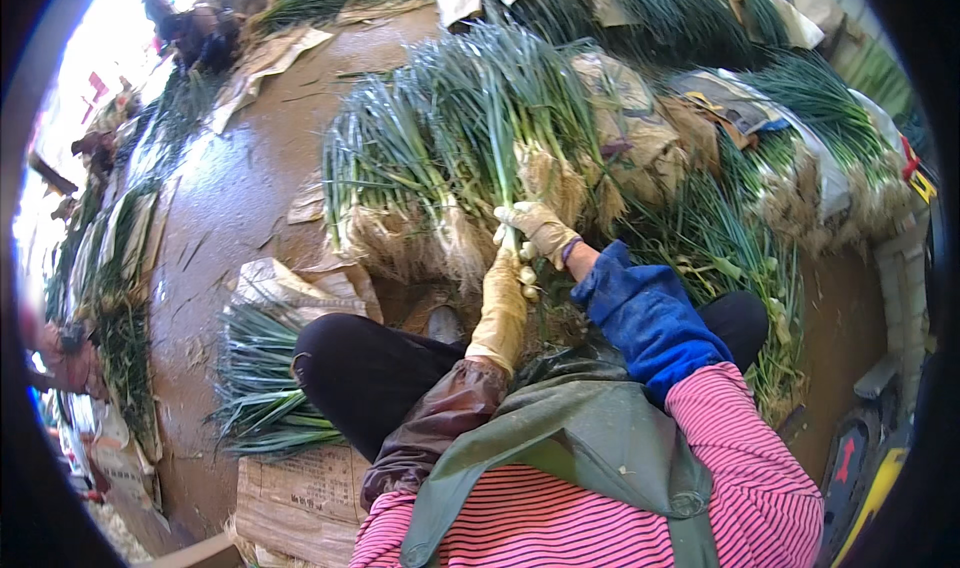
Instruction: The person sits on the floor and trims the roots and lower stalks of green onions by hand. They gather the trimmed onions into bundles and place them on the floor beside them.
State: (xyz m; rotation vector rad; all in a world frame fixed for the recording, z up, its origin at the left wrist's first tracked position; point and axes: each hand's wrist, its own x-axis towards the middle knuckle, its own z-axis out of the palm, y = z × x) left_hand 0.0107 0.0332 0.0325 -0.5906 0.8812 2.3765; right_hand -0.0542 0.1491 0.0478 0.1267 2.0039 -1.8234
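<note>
Upright before me stands a bunch of green onions [508,182], its long leaves pointing away from me. My left hand [504,294], in a pale yellow glove, closes around its lower end; whitish glove fingertips show along the right side. Just above it my right hand [544,229], gloved alike, grips the pale stems. The held roots are mostly hidden by the left hand. Directly beyond lies a broad row of green onions [405,140], with shaggy, straw-coloured roots [461,242] towards me.
Leafy stalks [720,245] lie at my right. Left of my knee, green onions [274,380] rest by a woven sack [300,500]. Wet floor [225,215] runs along the left. More onions [645,13] stand at the back, partly covered by sacking. Another person's arm [67,350] shows far left.
</note>
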